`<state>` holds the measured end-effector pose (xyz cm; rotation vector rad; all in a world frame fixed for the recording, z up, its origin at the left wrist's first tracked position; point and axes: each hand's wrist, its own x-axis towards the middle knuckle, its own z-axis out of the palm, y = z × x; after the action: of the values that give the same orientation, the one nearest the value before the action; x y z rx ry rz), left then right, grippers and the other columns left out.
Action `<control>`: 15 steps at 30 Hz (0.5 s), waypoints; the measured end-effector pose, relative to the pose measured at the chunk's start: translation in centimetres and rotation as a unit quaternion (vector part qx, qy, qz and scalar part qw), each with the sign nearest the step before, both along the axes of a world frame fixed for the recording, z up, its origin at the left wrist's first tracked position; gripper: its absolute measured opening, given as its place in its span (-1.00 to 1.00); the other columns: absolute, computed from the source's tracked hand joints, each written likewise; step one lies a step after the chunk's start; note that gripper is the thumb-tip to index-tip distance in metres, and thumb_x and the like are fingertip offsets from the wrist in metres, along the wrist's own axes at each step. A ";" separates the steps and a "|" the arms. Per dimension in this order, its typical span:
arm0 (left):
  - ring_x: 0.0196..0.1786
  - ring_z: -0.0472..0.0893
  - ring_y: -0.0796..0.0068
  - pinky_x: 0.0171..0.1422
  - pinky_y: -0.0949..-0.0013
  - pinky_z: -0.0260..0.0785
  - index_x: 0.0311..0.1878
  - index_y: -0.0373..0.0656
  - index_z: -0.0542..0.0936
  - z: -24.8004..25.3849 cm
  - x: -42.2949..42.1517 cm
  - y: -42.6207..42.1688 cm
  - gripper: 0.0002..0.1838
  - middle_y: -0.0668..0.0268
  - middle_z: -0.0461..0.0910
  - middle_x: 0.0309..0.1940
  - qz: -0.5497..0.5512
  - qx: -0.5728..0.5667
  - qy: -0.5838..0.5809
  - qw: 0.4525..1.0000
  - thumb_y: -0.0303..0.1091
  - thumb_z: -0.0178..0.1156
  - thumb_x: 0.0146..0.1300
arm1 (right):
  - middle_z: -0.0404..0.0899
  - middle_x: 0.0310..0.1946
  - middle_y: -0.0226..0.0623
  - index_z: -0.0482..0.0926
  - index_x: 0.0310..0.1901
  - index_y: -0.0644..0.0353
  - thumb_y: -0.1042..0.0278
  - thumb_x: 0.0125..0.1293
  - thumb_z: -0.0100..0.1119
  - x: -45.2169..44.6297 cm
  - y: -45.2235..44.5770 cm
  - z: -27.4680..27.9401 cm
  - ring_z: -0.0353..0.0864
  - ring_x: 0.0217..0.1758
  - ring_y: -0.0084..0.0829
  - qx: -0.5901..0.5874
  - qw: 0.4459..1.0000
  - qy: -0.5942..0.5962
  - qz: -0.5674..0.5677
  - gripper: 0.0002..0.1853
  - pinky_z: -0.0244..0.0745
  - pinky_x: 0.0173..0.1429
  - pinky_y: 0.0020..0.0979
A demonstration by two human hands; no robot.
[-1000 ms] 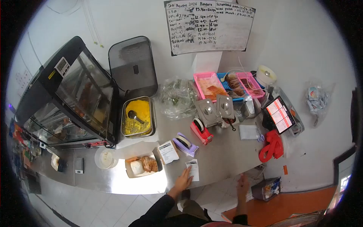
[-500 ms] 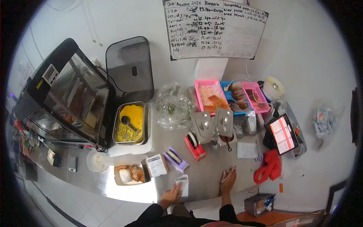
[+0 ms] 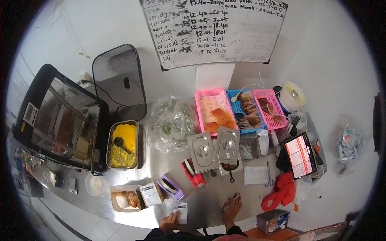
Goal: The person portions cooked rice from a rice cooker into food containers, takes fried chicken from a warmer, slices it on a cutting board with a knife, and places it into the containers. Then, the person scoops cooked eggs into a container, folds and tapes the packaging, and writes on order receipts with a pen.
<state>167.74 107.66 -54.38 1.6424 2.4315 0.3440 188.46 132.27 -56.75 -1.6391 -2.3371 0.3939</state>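
My left hand (image 3: 169, 221) lies at the left side of a small printed paper slip (image 3: 182, 213), its fingers stretched over the slip's edge on the steel counter. Farther right, my right hand (image 3: 233, 208) is closed around a thin pen (image 3: 226, 207). An open food box (image 3: 113, 205) with rice and browned meat stands left of my left hand, with a printed label (image 3: 150, 194) on its lid part. Behind the slip sit a purple tape dispenser (image 3: 170, 187) and a red tape dispenser (image 3: 193, 174).
A metal pan (image 3: 137, 150) of yellow egg with a black scoop stands beside the glass warmer (image 3: 64, 120). Lidded steel containers (image 3: 203, 152), baskets (image 3: 209, 96) of packets, a tablet (image 3: 298, 156), scissors (image 3: 268, 180) and a red strap-like bundle (image 3: 283, 186) occupy the back and right.
The camera view has shifted, so the counter's items appear lower and mostly farther left. My left hand still touches the slip, and my right hand still holds the pen.
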 end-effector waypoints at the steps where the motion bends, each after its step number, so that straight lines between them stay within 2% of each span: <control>1: -0.55 0.61 0.40 -0.53 0.39 0.51 0.18 -0.03 0.45 -0.3 -0.1 0.0 -0.49 0.27 0.58 -0.24 0.001 0.003 0.001 1.000 -0.25 0.15 0.10 | 0.18 0.34 0.02 0.43 0.03 0.25 0.29 0.29 -0.05 0.0 0.0 0.1 0.05 0.43 0.04 0.004 1.000 -0.006 0.006 -0.67 -0.09 0.40 0.00; 6: -0.47 0.63 0.44 -0.54 0.42 0.52 0.12 -0.05 0.50 -1.3 0.2 -0.4 -0.53 0.31 0.58 -0.14 0.002 0.003 0.019 1.000 -0.22 0.15 0.08 | 0.13 0.37 0.05 0.42 0.05 0.25 0.32 0.25 -0.06 0.3 -0.2 -0.2 0.01 0.45 0.06 0.015 1.000 -0.007 0.020 -0.65 -0.10 0.39 0.02; 9: -0.40 0.64 0.48 -0.54 0.43 0.51 0.10 -0.06 0.52 -0.9 0.0 -0.3 -0.53 0.40 0.57 -0.05 -0.017 0.024 0.019 0.999 -0.21 0.16 0.06 | 0.13 0.37 0.05 0.40 0.07 0.24 0.30 0.25 -0.07 0.0 -0.1 0.5 0.00 0.45 0.07 0.000 1.000 -0.017 0.020 -0.63 -0.10 0.39 0.02; 12: -0.36 0.63 0.50 -0.54 0.43 0.52 0.12 -0.07 0.51 -4.4 -0.6 -1.5 -0.51 0.44 0.53 0.04 -0.129 0.091 0.184 0.970 -0.19 0.15 0.06 | 0.12 0.37 0.06 0.39 0.07 0.22 0.28 0.24 -0.08 -0.5 -0.2 0.9 0.01 0.44 0.09 0.000 0.999 -0.038 0.019 -0.62 -0.09 0.39 0.01; 13: -0.37 0.62 0.50 -0.54 0.43 0.51 0.12 -0.08 0.50 -4.5 -0.4 -1.8 -0.50 0.42 0.53 0.02 -0.104 0.076 0.132 0.983 -0.18 0.15 0.07 | 0.11 0.37 0.07 0.39 0.07 0.21 0.28 0.23 -0.08 -0.5 -0.2 0.9 0.01 0.44 0.09 0.000 0.999 -0.045 0.019 -0.62 -0.09 0.39 0.01; 15: -0.38 0.61 0.50 -0.55 0.43 0.51 0.14 -0.08 0.49 -1.1 -0.3 -0.7 -0.49 0.36 0.53 -0.01 -0.053 0.048 0.028 0.997 -0.16 0.14 0.09 | 0.08 0.40 0.03 0.40 0.07 0.20 0.26 0.24 -0.07 -0.3 -0.2 0.4 0.01 0.45 0.07 -0.001 0.999 -0.048 0.018 -0.62 -0.11 0.41 -0.01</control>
<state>167.43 106.97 -55.52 1.8374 2.3896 0.4076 188.13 132.06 -56.33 -1.6551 -2.4393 0.3320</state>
